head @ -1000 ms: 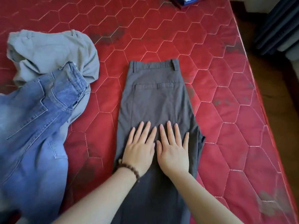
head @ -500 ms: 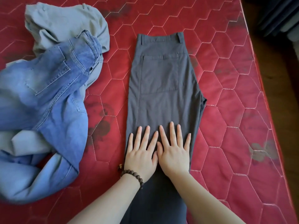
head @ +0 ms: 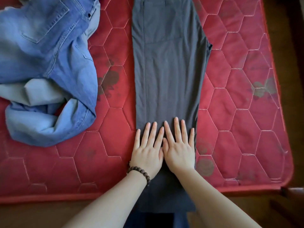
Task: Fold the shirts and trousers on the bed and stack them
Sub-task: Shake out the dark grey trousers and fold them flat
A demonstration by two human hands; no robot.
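Both hands, left hand (head: 146, 152) and right hand (head: 178, 150), are pressed flat, fingers straight, on grey trousers (head: 167, 71).
Since earlier, hands are placed lower along the legs; red mattress (head: 238, 112) edge, apparently wooden floor (head: 32, 214) shown.

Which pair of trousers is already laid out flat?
The dark grey trousers, lying smooth and straight under both flat hands, left hand and right hand. The blue jeans lie crumpled in a heap beside them.

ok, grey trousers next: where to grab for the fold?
Probably the leg end of the grey trousers, where it overhangs the near mattress edge. Both hands lie flat just above it; the legs lie straight and stacked, so pinch both corners from the near side.
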